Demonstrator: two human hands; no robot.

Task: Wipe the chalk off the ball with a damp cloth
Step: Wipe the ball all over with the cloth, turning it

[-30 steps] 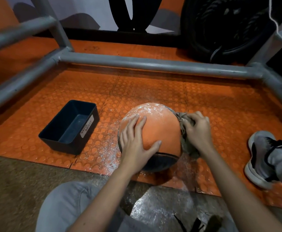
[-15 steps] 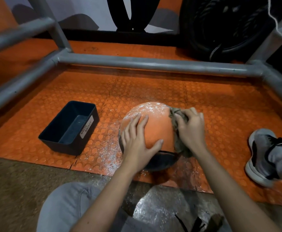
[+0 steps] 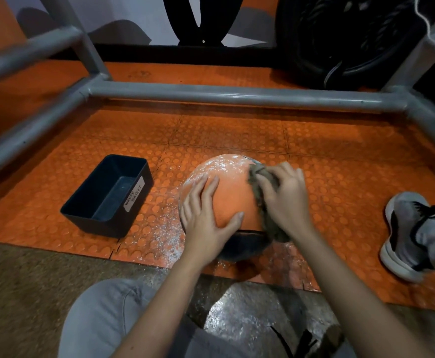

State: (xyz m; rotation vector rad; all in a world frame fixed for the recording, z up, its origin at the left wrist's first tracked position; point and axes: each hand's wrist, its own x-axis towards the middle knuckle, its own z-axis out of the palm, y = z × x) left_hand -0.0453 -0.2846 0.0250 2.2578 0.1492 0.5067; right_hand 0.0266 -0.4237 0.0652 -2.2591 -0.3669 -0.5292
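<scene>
Mid-wipe at frame centre: my left hand lies flat, fingers spread, steadying the ball on the orange floor, while my right hand grips the cloth against its right side. The chalk on the crown looks next, needing an upward pass

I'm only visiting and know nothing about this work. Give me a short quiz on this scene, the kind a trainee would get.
1. True or false: the left hand lies flat on the ball.
2. Which hand presses the cloth to the ball? A) left B) right
3. Fill in: the black bin stands to the ball's ____.
Key: 1 true; 2 B, the right hand; 3 left.
</scene>
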